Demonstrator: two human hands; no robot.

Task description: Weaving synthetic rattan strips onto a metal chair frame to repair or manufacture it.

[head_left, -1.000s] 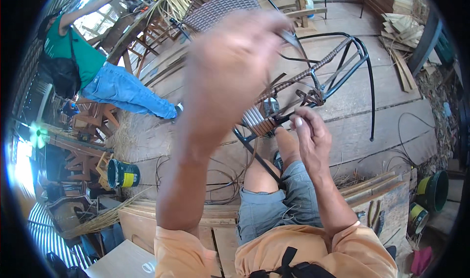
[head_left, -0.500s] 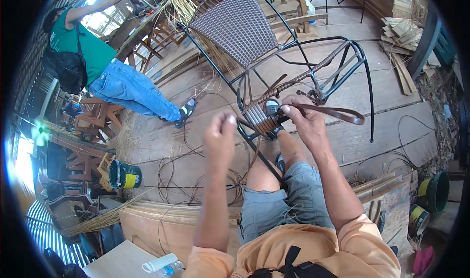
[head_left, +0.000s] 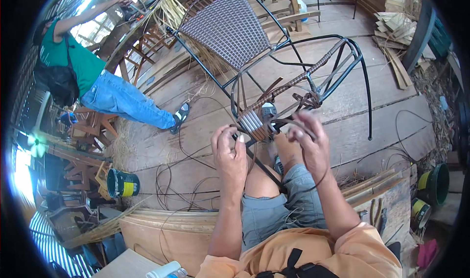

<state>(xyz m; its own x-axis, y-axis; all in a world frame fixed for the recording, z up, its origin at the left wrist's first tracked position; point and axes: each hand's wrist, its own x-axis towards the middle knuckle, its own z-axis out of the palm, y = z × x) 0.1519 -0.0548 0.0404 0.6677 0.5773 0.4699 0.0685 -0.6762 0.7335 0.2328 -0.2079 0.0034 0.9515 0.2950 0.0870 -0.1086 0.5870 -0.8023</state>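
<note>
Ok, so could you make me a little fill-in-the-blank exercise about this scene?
1. Of the left hand and the right hand, the one nearer the other person is the ____ one.
2. That other person's shirt is ____.
3. Of the picture's top and bottom edges, the chair's woven back is nearer the ____.
4. The bucket on the person's left has a ____ label.

Missing words: left; green; top; yellow.

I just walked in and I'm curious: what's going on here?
A seated person has both hands at a dark metal chair frame. The blurred right hand appears to hold a brown strip; the left hand is near the wrapped section, its grip unclear. A woven panel is on the frame. Another person stands at the left.
</note>
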